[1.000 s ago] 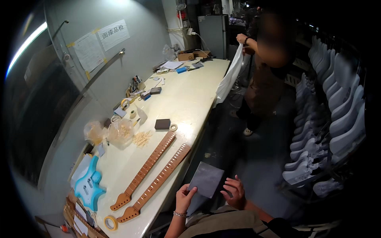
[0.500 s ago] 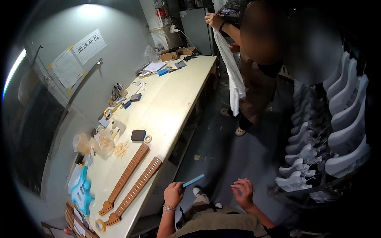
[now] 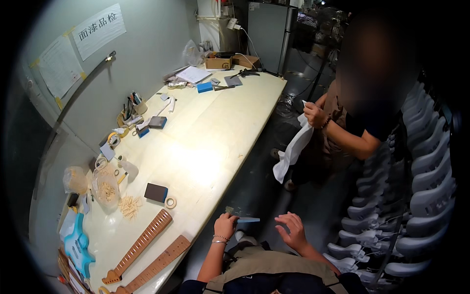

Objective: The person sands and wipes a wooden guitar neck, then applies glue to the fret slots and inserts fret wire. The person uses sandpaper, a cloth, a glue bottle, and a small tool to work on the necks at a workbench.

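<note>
In my left hand [image 3: 224, 226], closed in front of my apron, is a thin flat light-blue strip [image 3: 248, 220]. The strip sticks out to the right, nearly level; its exact kind is unclear. Across from it my right hand [image 3: 292, 230] is raised, fingers apart, with nothing in it. Left of my hands, two guitar necks lie slanted on the pale table [image 3: 205, 132]: one neck [image 3: 142, 244] farther in, the other neck [image 3: 159, 262] along the near edge. Past their upper ends are a dark sanding block [image 3: 155, 192] and a tape roll [image 3: 170, 202].
A co-worker ahead on the right holds a white cloth [image 3: 293, 152]. White guitar bodies [image 3: 431, 196] hang in rows at right. A light-blue guitar body [image 3: 78, 247], a bag of wooden sticks [image 3: 105, 188] and a blue block [image 3: 204, 87] are on the table.
My view has shifted. The strip in my left hand has swung from slanting upward to nearly level. The co-worker's hands have come down, gathering the white cloth lower.
</note>
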{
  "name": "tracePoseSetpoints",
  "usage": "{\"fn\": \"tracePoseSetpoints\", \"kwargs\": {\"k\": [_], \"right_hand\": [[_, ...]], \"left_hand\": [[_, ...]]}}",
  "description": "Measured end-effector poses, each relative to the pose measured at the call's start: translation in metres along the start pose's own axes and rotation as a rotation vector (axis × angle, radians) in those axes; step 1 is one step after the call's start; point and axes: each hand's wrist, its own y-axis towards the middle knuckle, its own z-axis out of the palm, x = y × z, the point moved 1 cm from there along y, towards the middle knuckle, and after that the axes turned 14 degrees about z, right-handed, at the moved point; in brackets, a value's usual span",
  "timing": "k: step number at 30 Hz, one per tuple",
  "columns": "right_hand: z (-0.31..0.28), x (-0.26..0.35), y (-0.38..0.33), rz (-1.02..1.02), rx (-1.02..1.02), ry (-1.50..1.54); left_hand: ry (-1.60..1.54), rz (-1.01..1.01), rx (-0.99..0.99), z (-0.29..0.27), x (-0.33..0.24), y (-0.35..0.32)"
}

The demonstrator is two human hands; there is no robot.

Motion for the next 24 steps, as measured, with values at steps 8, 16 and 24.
{"fn": "tracePoseSetpoints", "kwargs": {"k": [8, 16, 24], "right_hand": [[0.045, -0.032, 0.199, -0.058, 0.052, 0.156], [0.135, -0.2, 0.505, 0.143, 0.176, 0.155], [0.215, -0.27, 0.802, 0.113, 0.249, -0.386]], "left_hand": [[0.017, -0.386, 0.405, 0.082, 0.076, 0.035], [0.288, -0.854, -0.088, 0.103, 0.108, 0.05], [0.136, -1.244, -0.129, 0.077, 0.119, 0.18]]}}
